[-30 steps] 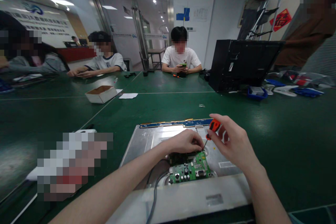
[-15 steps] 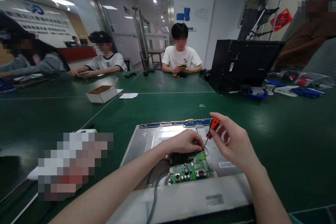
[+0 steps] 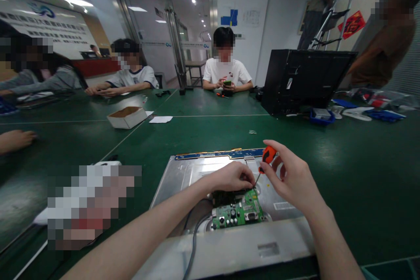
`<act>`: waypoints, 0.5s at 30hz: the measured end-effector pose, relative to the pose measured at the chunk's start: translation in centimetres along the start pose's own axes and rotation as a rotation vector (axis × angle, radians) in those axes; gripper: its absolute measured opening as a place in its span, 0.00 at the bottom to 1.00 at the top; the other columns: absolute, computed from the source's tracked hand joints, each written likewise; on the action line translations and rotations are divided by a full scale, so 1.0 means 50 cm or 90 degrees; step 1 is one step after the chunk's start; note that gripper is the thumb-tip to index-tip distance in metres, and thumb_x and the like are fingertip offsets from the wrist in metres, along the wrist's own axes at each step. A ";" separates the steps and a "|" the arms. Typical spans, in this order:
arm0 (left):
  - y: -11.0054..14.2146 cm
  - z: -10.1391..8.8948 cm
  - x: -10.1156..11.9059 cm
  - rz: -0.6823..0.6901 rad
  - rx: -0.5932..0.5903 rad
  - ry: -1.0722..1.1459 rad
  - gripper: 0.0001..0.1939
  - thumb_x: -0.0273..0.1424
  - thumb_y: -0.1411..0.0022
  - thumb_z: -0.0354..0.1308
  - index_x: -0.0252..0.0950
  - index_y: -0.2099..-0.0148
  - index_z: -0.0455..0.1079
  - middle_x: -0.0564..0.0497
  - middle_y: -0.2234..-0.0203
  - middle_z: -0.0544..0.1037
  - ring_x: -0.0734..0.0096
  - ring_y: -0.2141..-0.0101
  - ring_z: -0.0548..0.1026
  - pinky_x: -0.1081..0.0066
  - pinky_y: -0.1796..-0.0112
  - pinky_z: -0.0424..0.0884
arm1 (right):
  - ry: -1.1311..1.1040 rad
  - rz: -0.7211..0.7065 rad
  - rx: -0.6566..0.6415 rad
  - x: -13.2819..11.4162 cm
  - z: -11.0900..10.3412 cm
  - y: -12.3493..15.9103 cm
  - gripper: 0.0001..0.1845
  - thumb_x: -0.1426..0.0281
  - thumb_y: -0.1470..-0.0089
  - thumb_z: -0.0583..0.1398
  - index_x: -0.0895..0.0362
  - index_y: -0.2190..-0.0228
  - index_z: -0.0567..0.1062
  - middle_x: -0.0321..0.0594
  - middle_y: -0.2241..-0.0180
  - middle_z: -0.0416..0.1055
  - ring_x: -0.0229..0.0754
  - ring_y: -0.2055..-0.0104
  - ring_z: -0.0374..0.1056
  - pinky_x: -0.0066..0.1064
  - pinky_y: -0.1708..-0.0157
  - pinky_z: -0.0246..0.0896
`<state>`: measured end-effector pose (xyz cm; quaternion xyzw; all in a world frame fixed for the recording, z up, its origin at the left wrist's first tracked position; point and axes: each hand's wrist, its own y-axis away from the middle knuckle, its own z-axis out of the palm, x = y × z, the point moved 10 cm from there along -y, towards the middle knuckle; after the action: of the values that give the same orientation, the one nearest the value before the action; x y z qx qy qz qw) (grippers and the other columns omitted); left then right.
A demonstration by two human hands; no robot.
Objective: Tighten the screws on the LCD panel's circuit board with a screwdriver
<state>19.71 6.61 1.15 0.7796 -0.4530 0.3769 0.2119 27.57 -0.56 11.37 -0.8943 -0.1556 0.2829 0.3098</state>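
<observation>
My right hand [image 3: 292, 175] pinches the orange and black handle of a small screwdriver [image 3: 269, 155] between thumb and fingers. The screwdriver leans, its tip down at the far right corner of a green circuit board [image 3: 241, 210]. Close to that tip, my left hand [image 3: 234, 176] has its fingers pinched together; whether they hold a screw or the shaft is hidden. Under both hands lies a silver metal display panel [image 3: 285, 190], with a blue circuit strip [image 3: 210, 155] along its far edge. A grey cable [image 3: 194, 240] runs by the board towards me.
A pixelated object [image 3: 92, 205] lies left of the panel. Farther off are an open cardboard box [image 3: 126, 118], white paper [image 3: 160, 119], a black monitor casing [image 3: 308, 78] and a blue tray [image 3: 322, 116]. Several people are around the table; one hand [image 3: 16, 141] reaches in at left.
The screwdriver handle has turned slightly in my right hand, its tip staying at the board corner. My left hand keeps its place. Another person's hand has appeared at the left edge.
</observation>
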 end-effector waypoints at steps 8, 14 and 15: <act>0.000 0.001 0.000 0.009 -0.006 -0.005 0.07 0.19 0.44 0.61 0.31 0.66 0.80 0.54 0.76 0.77 0.76 0.74 0.71 0.78 0.69 0.64 | -0.020 -0.025 0.002 -0.005 -0.002 0.000 0.21 0.72 0.40 0.58 0.55 0.45 0.65 0.36 0.65 0.71 0.35 0.74 0.66 0.27 0.74 0.64; 0.000 0.003 -0.001 0.014 -0.007 -0.002 0.06 0.19 0.44 0.61 0.31 0.67 0.79 0.54 0.76 0.77 0.75 0.73 0.71 0.78 0.69 0.64 | 0.018 -0.041 0.020 -0.009 -0.006 -0.001 0.16 0.69 0.39 0.60 0.55 0.50 0.68 0.37 0.65 0.70 0.34 0.77 0.63 0.27 0.77 0.62; -0.001 0.003 -0.001 0.015 -0.007 -0.004 0.06 0.19 0.44 0.61 0.31 0.67 0.79 0.54 0.76 0.77 0.75 0.73 0.71 0.78 0.69 0.64 | 0.022 -0.043 0.020 -0.010 -0.007 -0.001 0.16 0.69 0.39 0.60 0.55 0.50 0.68 0.37 0.66 0.70 0.34 0.77 0.63 0.27 0.77 0.62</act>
<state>19.79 6.54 1.04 0.7742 -0.4648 0.3746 0.2106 27.35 -0.92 11.83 -0.8881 -0.1759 0.2594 0.3361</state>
